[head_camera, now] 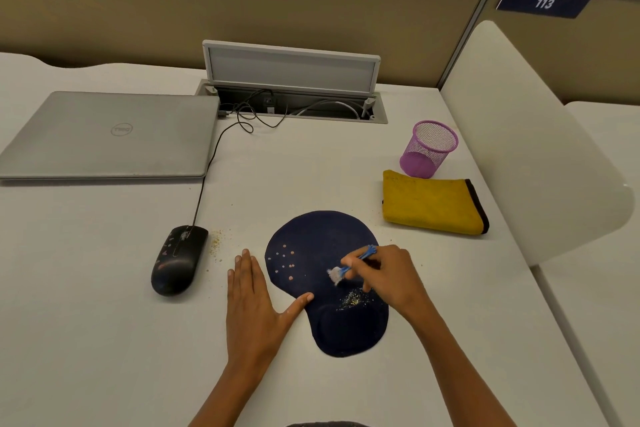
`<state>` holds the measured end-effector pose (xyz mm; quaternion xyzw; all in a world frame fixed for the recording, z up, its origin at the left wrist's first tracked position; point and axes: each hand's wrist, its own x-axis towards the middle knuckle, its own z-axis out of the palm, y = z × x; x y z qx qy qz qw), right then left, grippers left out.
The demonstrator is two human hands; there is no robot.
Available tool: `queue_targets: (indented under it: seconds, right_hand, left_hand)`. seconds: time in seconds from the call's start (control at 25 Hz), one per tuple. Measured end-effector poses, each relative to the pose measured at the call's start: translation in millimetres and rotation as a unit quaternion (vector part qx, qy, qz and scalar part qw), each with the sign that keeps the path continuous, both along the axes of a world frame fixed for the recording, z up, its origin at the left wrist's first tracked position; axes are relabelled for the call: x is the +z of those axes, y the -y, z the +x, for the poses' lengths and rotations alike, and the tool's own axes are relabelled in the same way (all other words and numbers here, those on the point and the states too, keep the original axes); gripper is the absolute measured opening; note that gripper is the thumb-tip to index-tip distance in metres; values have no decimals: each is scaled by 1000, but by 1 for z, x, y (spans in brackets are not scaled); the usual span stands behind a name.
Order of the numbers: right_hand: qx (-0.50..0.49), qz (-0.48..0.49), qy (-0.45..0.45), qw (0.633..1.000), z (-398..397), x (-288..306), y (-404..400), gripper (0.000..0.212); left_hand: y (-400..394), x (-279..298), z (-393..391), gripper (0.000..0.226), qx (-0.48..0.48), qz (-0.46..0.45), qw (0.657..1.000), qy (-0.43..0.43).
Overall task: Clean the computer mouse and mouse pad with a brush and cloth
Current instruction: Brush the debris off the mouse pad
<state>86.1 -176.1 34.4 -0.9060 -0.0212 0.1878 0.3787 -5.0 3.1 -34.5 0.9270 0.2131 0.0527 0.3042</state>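
A dark blue mouse pad (323,239) with a wrist rest lies on the white desk. Pink specks dot its left part and yellow crumbs (353,300) lie near the wrist rest. My right hand (388,277) grips a small blue brush (349,265), its pale bristles touching the pad's middle. My left hand (254,302) lies flat on the desk at the pad's left edge, thumb resting on the pad. A black wired mouse (176,258) sits to the left, with specks on its top and crumbs (216,244) beside it. A folded yellow cloth (433,203) lies at the right.
A closed grey laptop (110,135) lies at the back left. The mouse cable runs to an open cable hatch (291,94) at the back. A purple mesh cup (427,149) stands behind the cloth. A white divider (526,135) bounds the desk on the right.
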Motion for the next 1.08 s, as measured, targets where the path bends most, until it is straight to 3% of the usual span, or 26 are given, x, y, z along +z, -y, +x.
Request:
queue_targets:
  seconds: [0.08,0.24,0.32,0.48,0.56,0.68,0.72,0.88,0.96,1.08]
  right_hand:
    - [-27,-49,11,998,2,-7,-4,29]
    - [-128,-162,129,970,5,0,1,35]
    - [-111,-101,123,981,5,4,1,32]
    - [-28,50,7,998,3,-4,-4,18]
    - [-86,32,39,995,6,-10,-1,19]
    - [-211,-70,117,968,11,-13,9,33]
    - [-220,-58,125,966,12,-11,11,34]
    - [-57,95,19,994,7,1,7,16]
    - [-39,63,13,997,10,-4,4,16]
    - [-138,-47,112,983,17,-11,6,31]
  left_hand:
    - [0,1,0,120,0,1,1000,2]
    - [-1,0,0,121,-1,2,1000,-1]
    - [-1,-1,-1,121,-2,3,1000,1]
    - [-1,-1,-1,121,-3,1,1000,-1]
    - [-1,0,0,121,2,-3,1000,5]
    - [0,2,-1,120,4,-7,1000,11]
    - [0,2,-1,120,4,-2,1000,10]
    - [-1,-1,0,122,0,3,1000,-7]
    - [-1,0,-1,121,3,-4,1000,-3]
    - [1,2,-1,121,9,-19,1000,1]
